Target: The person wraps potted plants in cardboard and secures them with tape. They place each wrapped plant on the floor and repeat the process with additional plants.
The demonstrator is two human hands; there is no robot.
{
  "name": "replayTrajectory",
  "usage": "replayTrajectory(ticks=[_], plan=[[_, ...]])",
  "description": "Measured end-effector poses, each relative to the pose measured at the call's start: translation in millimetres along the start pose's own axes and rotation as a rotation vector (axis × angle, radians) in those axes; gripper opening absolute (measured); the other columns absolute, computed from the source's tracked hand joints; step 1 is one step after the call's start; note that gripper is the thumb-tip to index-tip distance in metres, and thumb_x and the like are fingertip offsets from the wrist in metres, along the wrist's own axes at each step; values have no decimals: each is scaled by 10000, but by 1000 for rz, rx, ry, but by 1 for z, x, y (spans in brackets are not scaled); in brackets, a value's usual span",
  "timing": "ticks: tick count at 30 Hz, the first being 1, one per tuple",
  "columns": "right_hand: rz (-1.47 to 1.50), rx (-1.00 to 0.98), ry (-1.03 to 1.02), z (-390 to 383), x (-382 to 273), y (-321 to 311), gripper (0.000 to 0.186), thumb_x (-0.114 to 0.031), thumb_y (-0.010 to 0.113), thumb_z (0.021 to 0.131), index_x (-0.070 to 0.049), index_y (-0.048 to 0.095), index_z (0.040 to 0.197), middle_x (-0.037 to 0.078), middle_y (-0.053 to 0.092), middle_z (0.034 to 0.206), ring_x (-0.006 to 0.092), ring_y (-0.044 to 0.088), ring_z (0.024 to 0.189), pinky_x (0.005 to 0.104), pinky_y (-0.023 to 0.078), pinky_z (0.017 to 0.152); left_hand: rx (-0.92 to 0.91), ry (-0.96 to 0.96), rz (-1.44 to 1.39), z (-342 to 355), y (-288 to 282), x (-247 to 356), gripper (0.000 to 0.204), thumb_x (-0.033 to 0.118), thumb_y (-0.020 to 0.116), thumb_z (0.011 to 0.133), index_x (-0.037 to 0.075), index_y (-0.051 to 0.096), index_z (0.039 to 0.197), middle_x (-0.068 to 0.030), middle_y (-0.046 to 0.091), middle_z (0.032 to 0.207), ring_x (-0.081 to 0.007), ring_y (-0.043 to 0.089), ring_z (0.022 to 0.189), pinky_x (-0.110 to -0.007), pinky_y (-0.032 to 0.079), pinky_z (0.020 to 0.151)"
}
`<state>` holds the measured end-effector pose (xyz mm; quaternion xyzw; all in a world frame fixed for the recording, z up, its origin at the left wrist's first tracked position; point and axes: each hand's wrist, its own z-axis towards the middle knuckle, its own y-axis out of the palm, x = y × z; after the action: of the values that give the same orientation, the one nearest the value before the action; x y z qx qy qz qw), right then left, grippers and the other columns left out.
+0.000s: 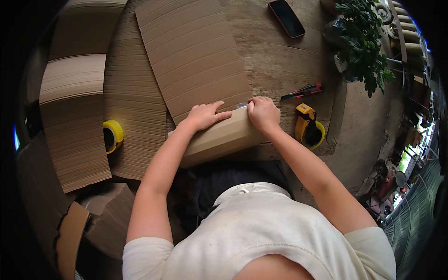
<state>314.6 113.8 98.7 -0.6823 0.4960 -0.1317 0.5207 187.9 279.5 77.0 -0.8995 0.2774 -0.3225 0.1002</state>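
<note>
A long, folded piece of light brown cardboard (219, 140) lies crosswise near the table's front edge. My left hand (205, 116) rests on its upper side with fingers apart. My right hand (263, 113) grips its far edge toward the right end, fingers curled. A small glossy strip (241, 106) shows beside the right hand, too small to make out. A flat corrugated sheet (191, 56) lies just beyond. To the right are a yellow-and-black tape dispenser (305, 120) and a red-and-black utility knife (302, 92).
More cardboard sheets (74, 121) cover the left, with a yellow tape roll (113, 128) among them. A phone (287, 18) lies at the back of the wooden table (256, 65). Potted plants (359, 46) stand at the back right. Cardboard pieces (105, 214) sit below left.
</note>
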Motion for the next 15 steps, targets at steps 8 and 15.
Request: replayTrajectory(ticks=[8,15], plan=[[-157,-384,229,56,-20,-13,341,-330,482,812,-96,698,936,169,659,997,330,630,934,427,492,822,565,307,292,-2,23,60,986,713,603,638,-30,452,1268,-181,567,1150,-288,518,1102,-413,393,939],[-196,-549,359,105,-40,-12,383,-286,544,776,-59,665,1059,150,637,1114,290,613,1040,375,477,880,173,118,91,29,-17,53,1115,780,646,486,-15,468,1246,-173,592,1121,-299,580,1036,-393,470,887]])
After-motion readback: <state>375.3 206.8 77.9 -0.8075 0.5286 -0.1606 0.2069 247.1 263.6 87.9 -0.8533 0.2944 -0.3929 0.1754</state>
